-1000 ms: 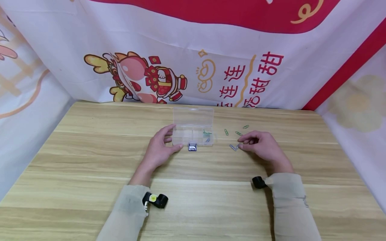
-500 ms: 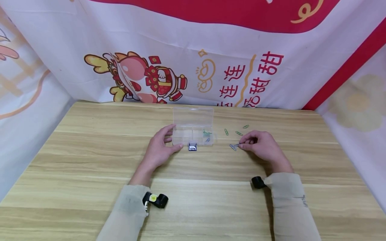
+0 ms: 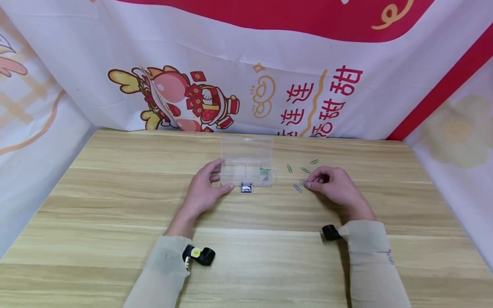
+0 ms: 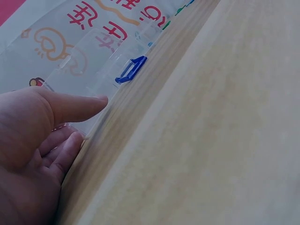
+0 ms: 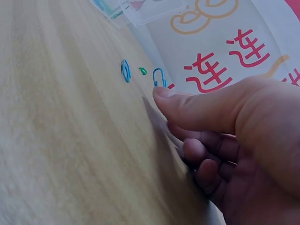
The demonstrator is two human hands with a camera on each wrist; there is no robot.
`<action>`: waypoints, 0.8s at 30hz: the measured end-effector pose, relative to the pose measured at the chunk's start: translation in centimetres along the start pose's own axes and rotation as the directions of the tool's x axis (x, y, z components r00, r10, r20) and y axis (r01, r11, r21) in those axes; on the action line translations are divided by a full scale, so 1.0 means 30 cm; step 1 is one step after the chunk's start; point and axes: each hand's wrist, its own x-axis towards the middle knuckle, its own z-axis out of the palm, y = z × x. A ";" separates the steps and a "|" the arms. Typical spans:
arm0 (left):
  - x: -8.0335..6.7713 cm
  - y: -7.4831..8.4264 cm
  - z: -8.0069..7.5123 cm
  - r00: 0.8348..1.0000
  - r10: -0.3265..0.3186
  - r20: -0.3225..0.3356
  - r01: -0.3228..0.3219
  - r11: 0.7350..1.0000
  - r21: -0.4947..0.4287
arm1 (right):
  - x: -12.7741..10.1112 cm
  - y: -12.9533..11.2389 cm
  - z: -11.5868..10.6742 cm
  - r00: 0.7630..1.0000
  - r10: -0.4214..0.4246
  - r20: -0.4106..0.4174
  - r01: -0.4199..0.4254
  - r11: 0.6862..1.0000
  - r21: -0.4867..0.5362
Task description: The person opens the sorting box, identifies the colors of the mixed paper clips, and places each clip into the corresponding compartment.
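A clear plastic compartment box (image 3: 233, 171) with its lid (image 3: 247, 149) raised stands on the table. My left hand (image 3: 204, 188) holds its left end, thumb along the front edge and fingers at the side. The box's blue latch (image 3: 246, 188) hangs at the front. Green clips (image 3: 264, 169) and a blue clip (image 3: 265, 179) lie in separate right-hand compartments. To the right, my right hand (image 3: 333, 185) pinches a blue paper clip (image 5: 159, 70) between thumb and fingers, just off the table. Another blue paper clip (image 3: 298, 188) lies left of these fingertips.
Three green paper clips lie behind the right hand and to its left: one (image 3: 289, 168) nearest the box, one (image 3: 305, 170) by the fingers, one (image 3: 314, 161) farther back. A printed cloth (image 3: 173, 51) hangs behind the wooden table (image 3: 246, 261).
My right hand has picked up one blue paper clip from beside the other and lifted it slightly, drawing it a little away. The left hand and the box have stayed put.
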 end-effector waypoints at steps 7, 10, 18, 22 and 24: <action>0.001 0.002 0.000 1.000 -0.010 -0.005 0.010 1.000 -0.010 | 0.002 -0.013 -0.001 1.000 0.006 -0.024 -0.005 0.999 0.053; 0.003 0.002 -0.002 1.000 -0.016 -0.005 0.016 1.000 -0.021 | 0.010 -0.023 0.011 0.999 -0.010 -0.046 0.014 0.996 0.090; 0.009 -0.004 -0.018 0.999 -0.046 0.007 0.047 0.997 -0.069 | 0.027 -0.058 0.052 0.999 -0.016 -0.030 0.023 0.957 0.289; 0.010 -0.004 -0.025 0.998 -0.059 0.015 0.060 0.995 -0.085 | 0.032 -0.074 0.073 1.000 0.008 -0.019 0.000 0.917 0.400; 0.010 -0.004 -0.025 0.998 -0.062 0.015 0.063 0.994 -0.084 | 0.035 -0.080 0.081 1.000 0.007 -0.014 0.000 0.901 0.435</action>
